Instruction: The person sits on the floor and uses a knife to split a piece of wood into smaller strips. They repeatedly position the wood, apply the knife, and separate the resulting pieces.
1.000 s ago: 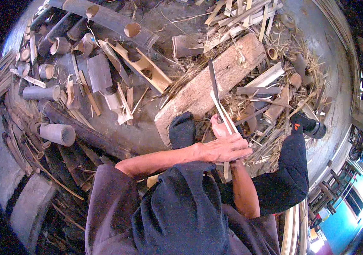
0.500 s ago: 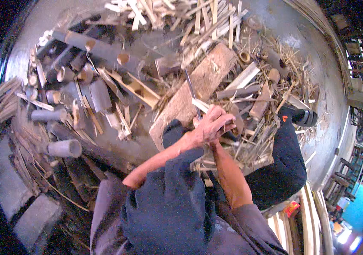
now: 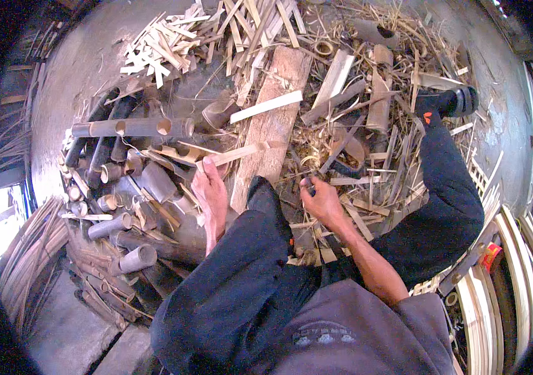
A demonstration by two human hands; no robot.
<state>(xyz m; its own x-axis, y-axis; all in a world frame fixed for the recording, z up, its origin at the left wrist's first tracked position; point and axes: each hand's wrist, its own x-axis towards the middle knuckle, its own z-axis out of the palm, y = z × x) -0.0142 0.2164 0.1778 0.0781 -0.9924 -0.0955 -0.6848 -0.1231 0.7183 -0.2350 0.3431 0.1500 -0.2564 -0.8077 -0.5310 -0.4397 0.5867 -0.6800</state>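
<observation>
My left hand (image 3: 210, 192) pinches the near end of a split bamboo strip (image 3: 238, 153). The strip points away to the right, its far end over a worn wooden plank (image 3: 271, 119). Another pale bamboo strip (image 3: 267, 106) lies across that plank farther off. To the right of the plank, my right hand (image 3: 324, 203) is closed round the dark handle of a knife (image 3: 308, 185). Where its blade runs is hard to make out against the scraps. My two hands are well apart.
Bamboo tubes (image 3: 144, 128) and cut sections lie heaped at left. Pale strips (image 3: 163, 44) are piled at the far side. Shavings and split pieces (image 3: 379, 94) cover the floor at right, near my shoe (image 3: 450, 101). Long bundled strips (image 3: 507, 275) stand at the lower right.
My hands were close together, crossed over near the plank's near end; now they are apart, left hand to the left with a strip. My view has turned, and a pale strip now lies across the plank.
</observation>
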